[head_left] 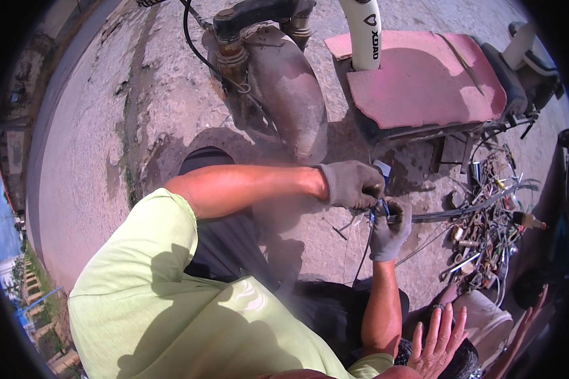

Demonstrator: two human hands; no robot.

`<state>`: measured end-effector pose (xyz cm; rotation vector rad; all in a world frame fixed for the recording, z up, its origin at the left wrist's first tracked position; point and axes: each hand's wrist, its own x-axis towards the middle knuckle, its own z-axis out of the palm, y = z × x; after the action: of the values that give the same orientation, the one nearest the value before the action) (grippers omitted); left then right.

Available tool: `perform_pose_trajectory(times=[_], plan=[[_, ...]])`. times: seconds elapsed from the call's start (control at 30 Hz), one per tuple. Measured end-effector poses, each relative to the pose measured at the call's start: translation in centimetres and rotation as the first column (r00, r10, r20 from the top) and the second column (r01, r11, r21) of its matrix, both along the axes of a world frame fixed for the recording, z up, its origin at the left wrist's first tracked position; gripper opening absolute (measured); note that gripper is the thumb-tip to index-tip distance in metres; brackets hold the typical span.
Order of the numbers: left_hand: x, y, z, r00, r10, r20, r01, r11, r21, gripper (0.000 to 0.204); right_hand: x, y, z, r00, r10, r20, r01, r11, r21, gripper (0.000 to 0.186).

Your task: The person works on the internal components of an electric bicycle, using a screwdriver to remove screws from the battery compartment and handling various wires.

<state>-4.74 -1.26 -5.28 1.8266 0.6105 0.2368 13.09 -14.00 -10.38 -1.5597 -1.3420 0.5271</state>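
My left hand (355,184), in a grey-brown work glove, is closed, its fingertips pinching a thin blue strand (372,216). Close beside it my right hand (391,232), gloved alike, is closed around a bundle of black cables (461,213) that stretches away to the right. The two hands nearly touch, so the strand's ends and the spot where it meets the bundle are hidden. A thin dark wire (362,260) hangs below the hands. Just past my left hand shows a small white and blue object (383,168), its kind unclear.
A heap of scrap metal parts and wires (487,237) lies to the right. Ahead stands a dusty front wheel and fender (287,95), with a pink-covered box (423,82) beside it. Another person's bare hand (437,344) and a pale bucket (483,322) are at lower right.
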Motion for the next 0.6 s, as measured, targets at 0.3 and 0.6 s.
perform_pose_trajectory(times=[0.3, 0.6], plan=[[-0.2, 0.1, 0.3, 0.997, 0.055, -0.054, -0.063, 0.988, -0.139, 0.023, 0.0, 0.3, 0.5, 0.998, 0.062, 0.016, -0.062, 0.997, 0.039, 0.019], [-0.6, 0.1, -0.8, 0.992, -0.122, 0.045, 0.102, 0.944, 0.313, 0.024, 0.9, 0.6, 0.6, 0.983, 0.175, -0.048, -0.177, 0.982, -0.061, 0.018]])
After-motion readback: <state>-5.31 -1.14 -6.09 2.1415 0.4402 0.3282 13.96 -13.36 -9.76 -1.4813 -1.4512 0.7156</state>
